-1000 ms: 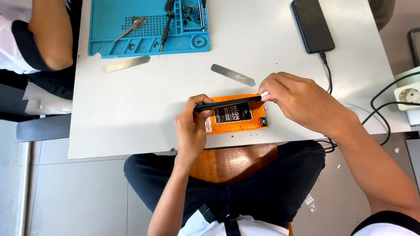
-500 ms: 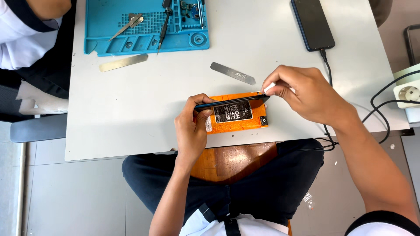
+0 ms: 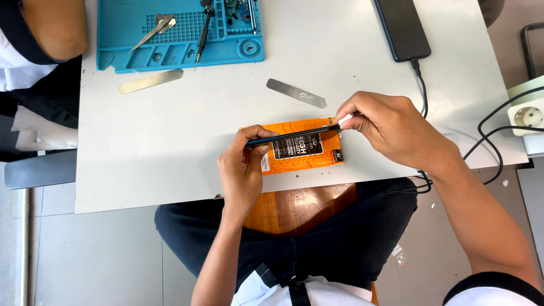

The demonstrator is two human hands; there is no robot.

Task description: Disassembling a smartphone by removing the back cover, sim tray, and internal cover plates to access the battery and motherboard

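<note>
Slim dark smartphone (image 3: 292,136), held on edge above an orange printed packet (image 3: 300,156) on the white table (image 3: 170,141), is gripped by the left hand (image 3: 243,170) while the right hand (image 3: 385,127) pinches its far end, seemingly mid-separation, which calls for gentle, steady prying.

Two hands work here: the left hand (image 3: 243,170) and the right hand (image 3: 391,127). There are two phones, one dark phone held edge-up (image 3: 292,136) and one black phone on a cable (image 3: 402,25). One orange package (image 3: 303,153). Two flat metal strips (image 3: 148,81) (image 3: 296,93). One blue work mat (image 3: 181,39). One white desk (image 3: 170,141).
</note>
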